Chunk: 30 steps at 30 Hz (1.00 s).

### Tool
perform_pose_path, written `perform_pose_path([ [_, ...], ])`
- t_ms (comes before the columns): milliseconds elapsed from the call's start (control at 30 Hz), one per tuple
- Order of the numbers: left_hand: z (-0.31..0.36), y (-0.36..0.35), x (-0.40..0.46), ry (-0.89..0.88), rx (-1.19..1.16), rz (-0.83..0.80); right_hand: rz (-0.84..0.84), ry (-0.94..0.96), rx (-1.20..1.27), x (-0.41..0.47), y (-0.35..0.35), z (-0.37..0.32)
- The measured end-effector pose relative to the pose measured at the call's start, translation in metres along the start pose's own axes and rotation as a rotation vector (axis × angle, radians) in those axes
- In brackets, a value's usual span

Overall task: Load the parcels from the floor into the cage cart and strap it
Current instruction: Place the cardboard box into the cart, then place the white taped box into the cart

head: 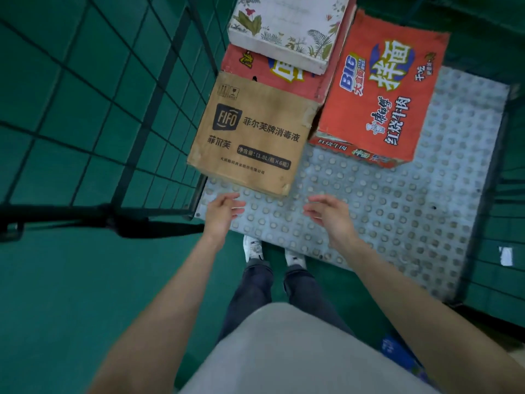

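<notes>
A brown FIFO carton (252, 135) sits on the cage cart's studded grey floor (397, 211), against the left mesh wall (93, 103). To its right lies a red noodle box (380, 92). Behind the carton another red box (264, 66) carries a white floral box (287, 27). My left hand (223, 213) hovers just short of the carton's near left corner, fingers relaxed and holding nothing. My right hand (329, 214) hovers over the cart floor near the carton's right corner, also with loose fingers and nothing in it.
The cart's right mesh wall (494, 194) borders the platform. A dark bar (85, 214) of the left side's frame juts toward me at the left. My feet (272, 251) stand on green floor at the cart's open front. A blue object (397, 354) lies at lower right.
</notes>
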<state>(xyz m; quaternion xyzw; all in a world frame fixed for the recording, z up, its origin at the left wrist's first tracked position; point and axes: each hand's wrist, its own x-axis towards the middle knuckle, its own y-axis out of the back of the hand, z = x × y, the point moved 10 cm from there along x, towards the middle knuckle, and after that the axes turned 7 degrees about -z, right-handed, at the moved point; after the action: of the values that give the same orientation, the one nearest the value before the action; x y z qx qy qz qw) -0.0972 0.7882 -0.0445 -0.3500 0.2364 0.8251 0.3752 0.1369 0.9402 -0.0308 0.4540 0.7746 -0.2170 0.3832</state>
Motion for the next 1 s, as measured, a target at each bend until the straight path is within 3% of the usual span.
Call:
perform_pose_path([
  [167, -0.050, -0.020, -0.065, 0.048, -0.306, 0.109, -0.052, -0.005, -0.065, -0.036, 0.029, 0.017],
  [400, -0.144, -0.040, -0.127, 0.191, -0.398, 0.233, -0.142, -0.057, -0.305, -0.052, 0.042, 0.036],
  [667, -0.277, -0.019, -0.205, 0.407, -0.527, 0.353, -0.254, -0.149, -0.632, -0.064, 0.007, 0.085],
  [1000, -0.428, 0.002, -0.339, 0.471, -0.867, 0.559, -0.502, -0.147, -0.957, -0.129, -0.095, 0.196],
])
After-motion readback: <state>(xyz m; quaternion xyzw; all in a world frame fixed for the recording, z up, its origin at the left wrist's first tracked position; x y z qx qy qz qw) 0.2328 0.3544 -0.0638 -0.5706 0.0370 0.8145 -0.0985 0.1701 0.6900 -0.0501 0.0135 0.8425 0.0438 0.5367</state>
